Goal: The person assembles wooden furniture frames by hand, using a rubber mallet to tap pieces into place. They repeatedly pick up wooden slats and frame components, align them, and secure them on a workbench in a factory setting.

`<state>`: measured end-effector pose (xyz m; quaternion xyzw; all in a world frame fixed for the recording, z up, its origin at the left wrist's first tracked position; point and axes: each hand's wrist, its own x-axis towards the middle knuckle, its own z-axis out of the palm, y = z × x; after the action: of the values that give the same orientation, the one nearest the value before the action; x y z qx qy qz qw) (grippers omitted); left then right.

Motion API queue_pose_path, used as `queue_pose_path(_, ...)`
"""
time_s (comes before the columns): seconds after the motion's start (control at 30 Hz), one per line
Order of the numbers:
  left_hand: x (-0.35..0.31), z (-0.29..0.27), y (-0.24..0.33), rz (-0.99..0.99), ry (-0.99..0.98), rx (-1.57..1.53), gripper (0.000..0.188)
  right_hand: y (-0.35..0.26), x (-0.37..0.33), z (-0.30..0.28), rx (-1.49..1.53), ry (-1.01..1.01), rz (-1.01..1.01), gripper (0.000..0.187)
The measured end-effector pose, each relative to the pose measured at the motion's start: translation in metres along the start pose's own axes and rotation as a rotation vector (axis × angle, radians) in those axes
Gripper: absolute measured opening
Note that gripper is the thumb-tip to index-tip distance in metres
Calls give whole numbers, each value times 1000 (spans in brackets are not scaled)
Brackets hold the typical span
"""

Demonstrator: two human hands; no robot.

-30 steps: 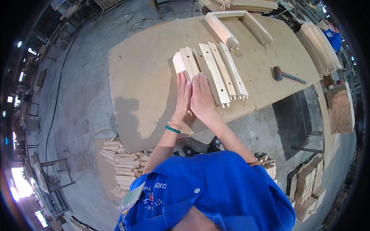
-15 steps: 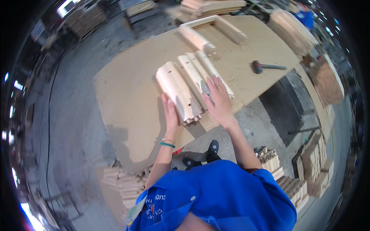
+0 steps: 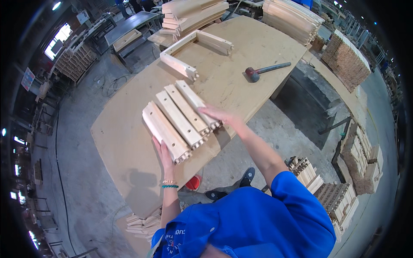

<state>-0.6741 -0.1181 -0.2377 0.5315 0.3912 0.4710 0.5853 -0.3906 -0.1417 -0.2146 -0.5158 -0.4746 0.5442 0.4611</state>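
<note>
so, wooden rails (image 3: 176,117) between left hand (image 3: 164,155) and right hand (image 3: 218,114)

I can make out a red bucket (image 3: 194,182) below centre, and a black cable (image 3: 57,146) along the grey floor (image 3: 79,129) at left. Higher up, my camera catches a dark-topped table (image 3: 134,26), a bright window (image 3: 58,41) and stacked pale boards (image 3: 289,21).
</note>
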Motion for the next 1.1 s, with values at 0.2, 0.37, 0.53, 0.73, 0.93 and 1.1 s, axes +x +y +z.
queue_pose_path(0.2, -36, -7, 9, -76, 1, -206, 68, -14, -3, 11, -331, -76, 57, 100)
queue_pose_path(0.37, -35, 10, 19, -87, 97, -109, 61, -27, 0, -2, -399, -12, -18, 104)
queue_pose_path(0.53, -33, 26, 46, -86, 68, -268, 70, -33, -6, 1, -427, -70, -23, 103)
queue_pose_path(0.73, -32, 45, 50, -71, 75, -358, 69, -14, 4, -20, -89, 23, -128, 95)
queue_pose_path(0.93, -47, 26, 42, -43, 281, -103, 66, -2, -15, -76, -460, 179, -254, 67)
queue_pose_path(1.1, 11, 113, 51, 196, 372, 388, 66, 34, -5, -83, -445, 80, -125, 76)
